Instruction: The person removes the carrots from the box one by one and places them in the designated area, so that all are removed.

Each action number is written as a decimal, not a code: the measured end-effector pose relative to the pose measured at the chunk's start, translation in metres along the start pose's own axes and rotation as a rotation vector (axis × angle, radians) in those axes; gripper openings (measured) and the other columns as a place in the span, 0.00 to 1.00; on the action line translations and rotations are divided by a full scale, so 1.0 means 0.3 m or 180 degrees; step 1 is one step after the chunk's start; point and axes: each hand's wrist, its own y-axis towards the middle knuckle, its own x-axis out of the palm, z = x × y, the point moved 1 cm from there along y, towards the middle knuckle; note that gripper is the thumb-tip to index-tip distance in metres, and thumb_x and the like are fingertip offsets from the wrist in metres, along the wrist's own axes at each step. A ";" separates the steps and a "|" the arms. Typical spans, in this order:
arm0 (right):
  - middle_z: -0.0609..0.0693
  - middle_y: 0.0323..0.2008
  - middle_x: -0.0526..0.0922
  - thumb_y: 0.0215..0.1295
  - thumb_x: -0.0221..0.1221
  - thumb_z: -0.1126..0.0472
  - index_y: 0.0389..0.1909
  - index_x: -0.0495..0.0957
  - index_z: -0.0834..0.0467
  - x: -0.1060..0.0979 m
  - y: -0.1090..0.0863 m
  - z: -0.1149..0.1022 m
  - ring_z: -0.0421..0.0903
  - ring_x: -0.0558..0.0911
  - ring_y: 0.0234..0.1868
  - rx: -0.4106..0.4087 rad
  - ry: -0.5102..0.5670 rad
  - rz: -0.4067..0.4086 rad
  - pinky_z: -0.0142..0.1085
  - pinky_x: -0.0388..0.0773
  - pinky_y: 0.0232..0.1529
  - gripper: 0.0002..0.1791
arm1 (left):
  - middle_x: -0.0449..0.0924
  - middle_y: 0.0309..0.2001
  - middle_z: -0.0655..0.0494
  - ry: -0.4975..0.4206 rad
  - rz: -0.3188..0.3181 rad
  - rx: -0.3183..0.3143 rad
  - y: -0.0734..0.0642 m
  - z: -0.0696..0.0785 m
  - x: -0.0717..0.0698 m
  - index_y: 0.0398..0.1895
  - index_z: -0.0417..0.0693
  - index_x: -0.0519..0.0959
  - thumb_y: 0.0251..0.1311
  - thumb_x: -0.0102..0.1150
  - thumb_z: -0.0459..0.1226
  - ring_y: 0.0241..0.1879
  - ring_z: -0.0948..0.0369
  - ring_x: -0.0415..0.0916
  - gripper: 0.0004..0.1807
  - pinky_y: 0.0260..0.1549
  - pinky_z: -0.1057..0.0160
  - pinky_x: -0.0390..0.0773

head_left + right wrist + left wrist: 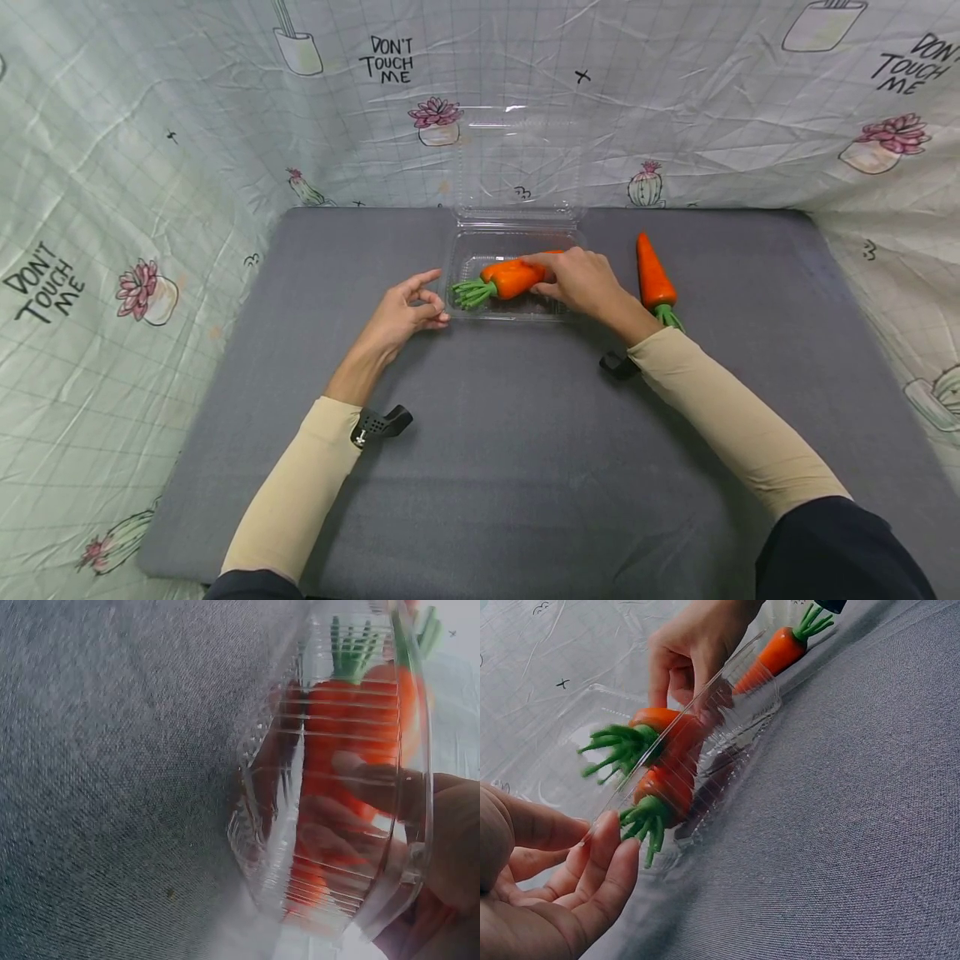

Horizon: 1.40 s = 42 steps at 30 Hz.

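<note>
A clear plastic container [480, 242] lies with its hinged lid [517, 158] raised against the back cloth. Two orange toy carrots with green tops are inside it, side by side in the left wrist view: an upper carrot [654, 716] and a lower carrot [664, 787]. My right hand [585, 279] reaches in over the front right and holds the upper carrot between thumb and fingers. On the left side, my left hand [405, 312] pinches the container's rim, with fingertips [607, 829] on both sides of the thin edge. The container wall partly covers the right fingers in the right wrist view.
A third carrot [654, 271] lies on the grey tabletop [480, 467], right of the container, its green top beside my right forearm. Printed cloth [225, 100] hangs behind and along both sides. Each wrist carries a black camera mount [381, 423].
</note>
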 end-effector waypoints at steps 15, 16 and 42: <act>0.54 0.36 0.88 0.68 0.61 0.60 0.68 0.75 0.50 0.008 0.010 -0.005 0.50 0.86 0.28 0.0320 0.1443 -0.0030 0.36 0.75 0.22 0.27 | 0.75 0.37 0.50 -0.0024 -0.0011 0.0014 0.001 -0.006 -0.002 0.78 0.45 0.61 0.69 0.54 0.21 0.36 0.53 0.83 0.36 0.48 0.52 0.88; 0.54 0.36 0.88 0.69 0.60 0.60 0.67 0.76 0.49 0.007 0.010 -0.006 0.52 0.86 0.29 0.0377 0.1574 0.0020 0.36 0.74 0.22 0.26 | 0.75 0.37 0.49 -0.0018 -0.0019 0.0022 0.000 -0.006 -0.002 0.78 0.44 0.60 0.69 0.54 0.21 0.36 0.52 0.84 0.36 0.48 0.52 0.88; 0.66 0.58 0.74 0.74 0.55 0.72 0.58 0.70 0.70 -0.021 0.017 -0.042 0.63 0.78 0.49 0.0107 0.2866 0.0385 0.33 0.77 0.45 0.15 | 0.75 0.37 0.47 -0.0074 0.0010 0.0069 -0.008 -0.011 0.001 0.78 0.42 0.59 0.69 0.53 0.21 0.38 0.50 0.86 0.35 0.48 0.52 0.88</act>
